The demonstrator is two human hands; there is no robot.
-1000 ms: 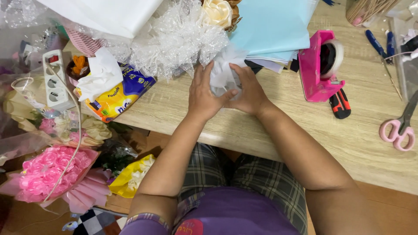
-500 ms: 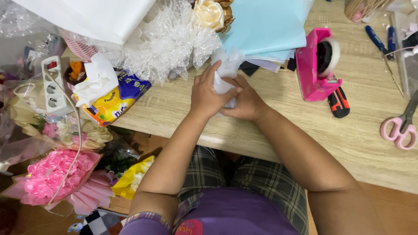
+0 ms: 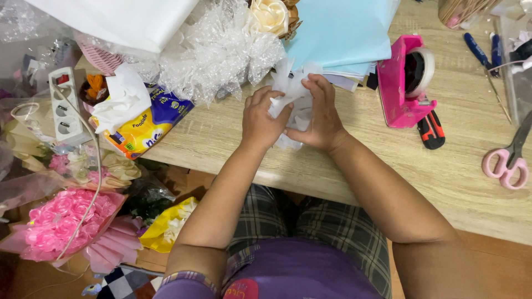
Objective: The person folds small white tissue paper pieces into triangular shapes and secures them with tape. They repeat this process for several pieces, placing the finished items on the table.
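Note:
My left hand [image 3: 265, 119] and my right hand [image 3: 318, 113] meet over the near part of a light wooden table [image 3: 354, 160]. Both grip a piece of white translucent wrapping material [image 3: 292, 105], pinched and gathered between the fingers. Just beyond them lie a frilly clear mesh bunch [image 3: 219, 52], a cream fabric rose [image 3: 270, 15] and a stack of light blue paper sheets [image 3: 341, 33]. My forearms reach in from the bottom of the view over my checked trousers.
A pink tape dispenser [image 3: 407, 83] and a red-black cutter [image 3: 430, 130] lie right of my hands; pink scissors [image 3: 507, 160] near the right edge. A yellow-blue tissue pack [image 3: 141, 119] and white power strip [image 3: 65, 105] sit left. Pink flower bouquets [image 3: 61, 221] lie on the floor.
My hands have kept working the white material, shifting slightly and regripping it; the view has drifted a little. Nothing else on the table has moved.

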